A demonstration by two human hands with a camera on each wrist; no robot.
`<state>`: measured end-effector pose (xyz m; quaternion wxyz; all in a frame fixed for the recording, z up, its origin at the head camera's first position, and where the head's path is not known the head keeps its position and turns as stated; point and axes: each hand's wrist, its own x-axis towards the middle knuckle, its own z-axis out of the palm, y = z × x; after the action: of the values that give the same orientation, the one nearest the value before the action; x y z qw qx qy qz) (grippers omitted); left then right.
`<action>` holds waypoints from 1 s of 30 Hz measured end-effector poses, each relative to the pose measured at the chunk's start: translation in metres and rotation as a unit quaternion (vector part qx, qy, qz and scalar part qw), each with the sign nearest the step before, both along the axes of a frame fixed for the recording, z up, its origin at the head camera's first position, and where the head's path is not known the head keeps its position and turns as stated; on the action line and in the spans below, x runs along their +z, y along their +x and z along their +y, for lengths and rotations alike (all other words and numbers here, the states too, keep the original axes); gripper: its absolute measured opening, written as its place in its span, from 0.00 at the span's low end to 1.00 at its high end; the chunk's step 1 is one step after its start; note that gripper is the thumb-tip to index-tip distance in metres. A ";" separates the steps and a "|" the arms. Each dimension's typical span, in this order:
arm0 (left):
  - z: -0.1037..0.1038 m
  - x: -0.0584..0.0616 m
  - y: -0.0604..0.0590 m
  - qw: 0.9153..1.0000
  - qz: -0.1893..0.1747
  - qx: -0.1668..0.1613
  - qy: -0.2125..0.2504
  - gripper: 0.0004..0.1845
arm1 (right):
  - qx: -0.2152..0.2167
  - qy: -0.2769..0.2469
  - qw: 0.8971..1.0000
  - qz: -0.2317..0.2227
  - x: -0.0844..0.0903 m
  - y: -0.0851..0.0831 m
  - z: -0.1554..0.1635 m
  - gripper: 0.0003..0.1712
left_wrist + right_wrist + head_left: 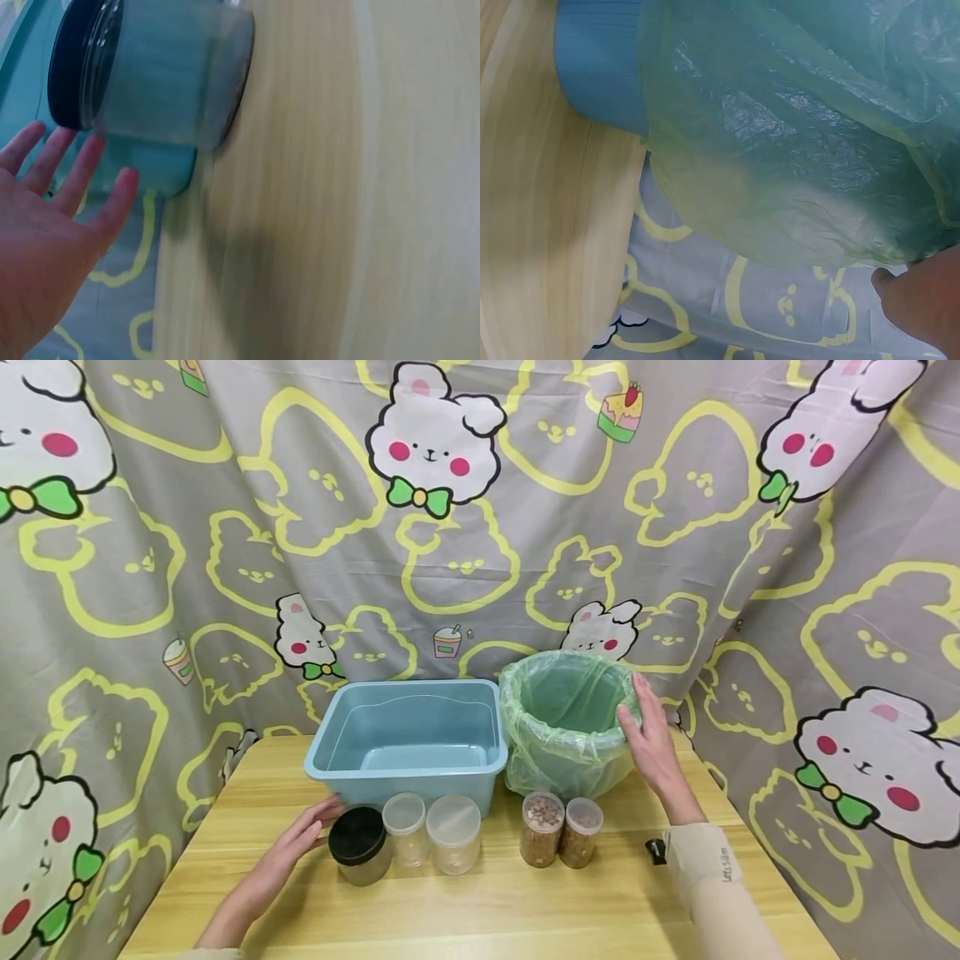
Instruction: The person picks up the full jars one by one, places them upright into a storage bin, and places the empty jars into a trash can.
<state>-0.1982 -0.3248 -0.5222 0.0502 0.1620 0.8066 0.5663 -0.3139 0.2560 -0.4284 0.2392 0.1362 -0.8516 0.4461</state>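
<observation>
My left hand is beside a clear jar with a black lid, fingers extended and holding nothing. In the left wrist view its fingertips overlap the edge of the jar's lid. My right hand rests against the right rim of a round bin lined with a thin green plastic bag, its fingers fairly straight. The right wrist view shows the bag draping the bin, the thumb at its lower edge and the other fingers mostly hidden.
Left of the bin stands a blue rectangular basin. Two clear jars with translucent lids stand before it. Two jars of brown pieces stand before the bin. A small black object lies by the right sleeve. A patterned curtain hangs behind.
</observation>
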 end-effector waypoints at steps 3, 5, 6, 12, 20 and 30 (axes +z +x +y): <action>0.003 -0.004 0.000 1.000 0.010 -0.009 0.002 0.27 | -0.003 -0.002 1.000 0.000 0.000 0.000 -0.001 0.39; 0.005 -0.007 0.000 1.000 0.019 -0.012 0.005 0.28 | -0.002 -0.003 1.000 -0.003 0.000 0.000 -0.001 0.40; 0.007 -0.009 0.000 1.000 0.026 -0.015 0.008 0.30 | -0.001 -0.003 1.000 -0.004 0.000 0.000 -0.001 0.40; 0.014 -0.018 -0.001 0.999 0.049 -0.016 -0.008 0.46 | 0.004 -0.003 1.000 -0.006 -0.002 0.000 0.000 0.40; 0.024 -0.022 0.001 0.995 -0.030 0.039 -0.083 0.47 | 0.015 0.000 0.999 -0.031 -0.001 0.002 0.003 0.45; 0.026 -0.022 0.000 0.994 -0.027 0.051 -0.089 0.44 | 0.021 0.012 0.998 -0.049 0.001 0.004 0.006 0.48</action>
<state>-0.1980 -0.2988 -0.5439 0.0570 0.1005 0.8596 0.4978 -0.3103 0.2624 -0.4273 0.1857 0.1349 -0.8644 0.4473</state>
